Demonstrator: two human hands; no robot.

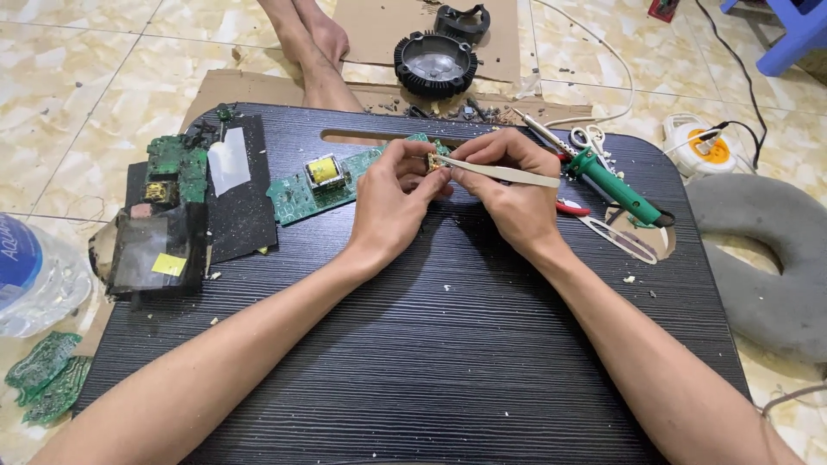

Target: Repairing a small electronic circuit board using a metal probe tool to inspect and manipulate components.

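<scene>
Pinched in left hand point(392, 202), small yellowish component point(433, 162); right hand point(515, 194) gripping pale tweezers point(504, 174)

Labels and packaging at the left edge — little else of the kind.

Lying on the floor at far left, a clear plastic water bottle point(39, 280) with a blue wrap label point(15, 258). On the dark foil-wrapped block point(155, 254) at the tabletop's left — a small yellow square sticker point(170, 264). Just above, on a black sheet point(237, 194), a white rectangular patch point(228, 164), blank as far as visible.
</scene>
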